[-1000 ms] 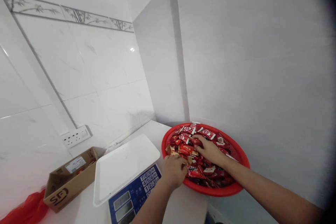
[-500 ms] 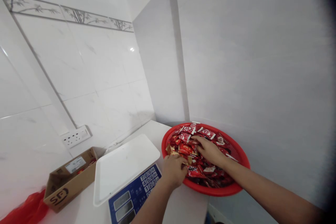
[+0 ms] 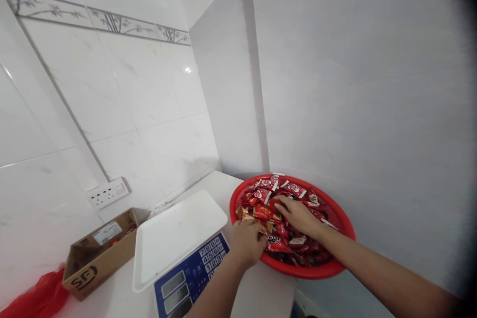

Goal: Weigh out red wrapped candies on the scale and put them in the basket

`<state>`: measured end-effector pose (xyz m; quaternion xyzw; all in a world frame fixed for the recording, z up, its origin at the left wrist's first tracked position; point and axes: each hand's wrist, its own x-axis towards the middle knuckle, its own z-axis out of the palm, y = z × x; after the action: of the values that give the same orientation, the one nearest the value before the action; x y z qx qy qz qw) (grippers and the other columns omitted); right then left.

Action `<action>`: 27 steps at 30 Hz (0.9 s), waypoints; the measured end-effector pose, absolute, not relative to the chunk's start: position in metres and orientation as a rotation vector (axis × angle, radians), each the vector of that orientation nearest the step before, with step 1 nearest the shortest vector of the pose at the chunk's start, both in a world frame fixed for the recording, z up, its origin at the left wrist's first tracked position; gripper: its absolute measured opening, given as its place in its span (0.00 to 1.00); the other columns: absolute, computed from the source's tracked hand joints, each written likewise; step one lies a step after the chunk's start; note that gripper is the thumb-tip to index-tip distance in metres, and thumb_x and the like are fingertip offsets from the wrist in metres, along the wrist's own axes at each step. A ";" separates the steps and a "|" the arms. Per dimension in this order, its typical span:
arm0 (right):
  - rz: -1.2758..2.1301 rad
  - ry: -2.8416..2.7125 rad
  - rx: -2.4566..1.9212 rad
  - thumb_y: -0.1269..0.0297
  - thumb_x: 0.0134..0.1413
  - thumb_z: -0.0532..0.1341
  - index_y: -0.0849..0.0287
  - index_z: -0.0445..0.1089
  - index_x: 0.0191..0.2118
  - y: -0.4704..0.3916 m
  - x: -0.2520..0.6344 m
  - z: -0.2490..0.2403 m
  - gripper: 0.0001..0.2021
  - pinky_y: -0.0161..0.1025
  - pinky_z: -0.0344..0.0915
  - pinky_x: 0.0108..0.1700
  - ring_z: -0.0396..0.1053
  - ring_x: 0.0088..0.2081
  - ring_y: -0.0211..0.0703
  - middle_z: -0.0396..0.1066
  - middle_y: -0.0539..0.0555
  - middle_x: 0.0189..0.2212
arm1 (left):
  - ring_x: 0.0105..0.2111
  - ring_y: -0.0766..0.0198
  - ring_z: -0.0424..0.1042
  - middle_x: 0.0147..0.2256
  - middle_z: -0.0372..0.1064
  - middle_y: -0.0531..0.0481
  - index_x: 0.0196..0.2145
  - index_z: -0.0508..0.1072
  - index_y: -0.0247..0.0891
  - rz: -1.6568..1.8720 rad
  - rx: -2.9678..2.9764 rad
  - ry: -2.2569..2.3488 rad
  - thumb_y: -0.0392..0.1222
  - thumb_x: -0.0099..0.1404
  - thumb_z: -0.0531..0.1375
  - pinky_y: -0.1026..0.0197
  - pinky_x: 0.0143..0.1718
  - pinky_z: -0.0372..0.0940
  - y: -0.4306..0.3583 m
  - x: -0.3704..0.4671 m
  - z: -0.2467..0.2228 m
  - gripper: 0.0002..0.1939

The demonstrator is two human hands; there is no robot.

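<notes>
A round red plastic basket (image 3: 348, 231) holds a heap of small wrapped sweets, mostly in red packets (image 3: 274, 243) with white lettering. My right hand (image 3: 296, 214) reaches in over the middle of the heap. Its fingers are apart and bent a little, their tips touching a shiny red packet (image 3: 265, 211). At the basket's left rim, my left hand (image 3: 248, 241) has its fingers curled down among the sweets beside a gold-brown wrapper (image 3: 267, 228). Whatever lies under those fingers is hidden.
Left of the basket stands a scale with a white pan (image 3: 179, 238) and a blue keypad panel (image 3: 194, 273). Farther left are an open cardboard box (image 3: 100, 263) and a red plastic bag (image 3: 37, 293). Walls rise behind the white table (image 3: 272, 288); a socket (image 3: 108, 193) sits above the box.
The fingers of my right hand have shifted slightly on the red packets. My left hand keeps its place at the rim, and the basket has not moved.
</notes>
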<state>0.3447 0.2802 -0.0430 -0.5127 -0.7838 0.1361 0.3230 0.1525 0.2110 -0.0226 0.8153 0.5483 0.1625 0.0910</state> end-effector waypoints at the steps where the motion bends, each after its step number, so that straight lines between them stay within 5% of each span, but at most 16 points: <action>1: 0.351 -2.060 -1.356 0.61 0.57 0.47 0.58 0.65 0.48 0.281 0.345 -0.043 0.16 0.42 0.63 0.47 0.69 0.44 0.47 0.72 0.57 0.44 | 0.43 0.60 0.67 0.41 0.71 0.53 0.37 0.73 0.46 0.475 2.421 1.634 0.42 0.57 0.53 0.56 0.48 0.56 0.211 0.153 -0.022 0.12; 27: 0.315 -2.118 -1.420 0.65 0.55 0.49 0.61 0.61 0.53 0.277 0.343 -0.042 0.20 0.41 0.63 0.47 0.70 0.45 0.48 0.71 0.60 0.46 | 0.43 0.60 0.67 0.42 0.72 0.53 0.38 0.73 0.46 0.497 2.422 1.619 0.41 0.56 0.53 0.56 0.48 0.56 0.211 0.152 -0.024 0.12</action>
<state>0.3430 0.2770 -0.0421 -0.5304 -0.7907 0.1175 0.2823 0.1518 0.2113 -0.0242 0.8159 0.5455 0.1675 0.0930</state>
